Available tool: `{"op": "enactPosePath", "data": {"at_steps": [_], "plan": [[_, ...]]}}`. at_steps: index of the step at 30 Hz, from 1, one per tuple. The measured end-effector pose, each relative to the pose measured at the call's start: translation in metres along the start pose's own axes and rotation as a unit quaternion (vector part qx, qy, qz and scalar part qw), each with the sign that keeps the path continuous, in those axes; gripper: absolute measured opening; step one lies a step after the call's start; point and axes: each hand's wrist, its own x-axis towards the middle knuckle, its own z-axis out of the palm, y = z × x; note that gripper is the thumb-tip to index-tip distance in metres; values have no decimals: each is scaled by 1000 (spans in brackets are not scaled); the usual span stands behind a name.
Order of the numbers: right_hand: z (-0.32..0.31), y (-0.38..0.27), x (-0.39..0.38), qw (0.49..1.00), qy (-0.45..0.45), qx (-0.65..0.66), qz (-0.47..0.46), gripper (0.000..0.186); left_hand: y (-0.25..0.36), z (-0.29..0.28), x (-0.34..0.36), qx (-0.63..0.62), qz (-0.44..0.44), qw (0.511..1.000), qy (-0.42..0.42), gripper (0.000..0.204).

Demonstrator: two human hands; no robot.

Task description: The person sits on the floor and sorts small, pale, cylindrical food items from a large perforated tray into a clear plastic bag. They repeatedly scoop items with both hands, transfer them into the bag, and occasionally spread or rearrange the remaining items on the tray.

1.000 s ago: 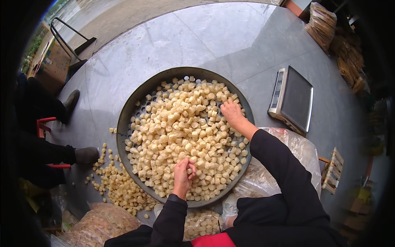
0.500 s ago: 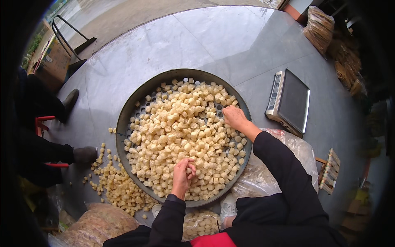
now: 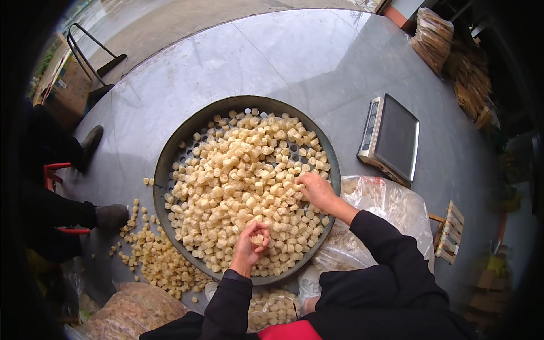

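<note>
A large round dark sieve [image 3: 165, 148] with holes in its base holds a heap of short, pale-yellow round pieces [image 3: 232, 187] that look like dried scallops. Over the near part of the heap my left hand [image 3: 247, 247] is turned palm up, its fingers curled around at least one scallop [image 3: 256, 240]. My right hand [image 3: 318, 191] reaches in from the right, fingertips pinched together at the heap's right side. Whatever those fingertips hold is hidden.
Loose scallops [image 3: 161, 258] lie on the floor left of the sieve. A flat scale [image 3: 394, 136] stands at right, above a clear plastic bag [image 3: 391, 207]. Another filled bag [image 3: 133, 311] lies at lower left. Someone's shoes [image 3: 111, 216] are at left, beside a red stool [image 3: 52, 175].
My right hand has moved nearer and slightly left across the heap, away from the bare holes at the right. My left hand has opened its curl slightly, showing a scallop inside.
</note>
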Motion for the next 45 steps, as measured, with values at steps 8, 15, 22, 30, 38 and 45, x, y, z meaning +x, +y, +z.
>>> {"op": "enactPosePath", "data": {"at_steps": [8,15,22,30,38,45], "plan": [[5,20,-10,991,-79,-87,67,16,-6,-12,1,-98,6,995,-4,38],[8,38,-14,996,23,-77,-29,14,-6,-24,9,-120,-8,991,-66,44],[21,34,-13,980,39,-166,-99,7,-1,1,0,-161,18,980,-114,61],[25,35,-8,990,34,-110,-86,18,0,5,-1,-162,4,981,-109,58],[18,29,-3,995,48,-83,-36,21,-3,-7,2,-137,-21,983,-122,51],[-7,-46,-11,996,-57,28,-60,32,0,25,-3,-50,-58,996,-44,46]]}}
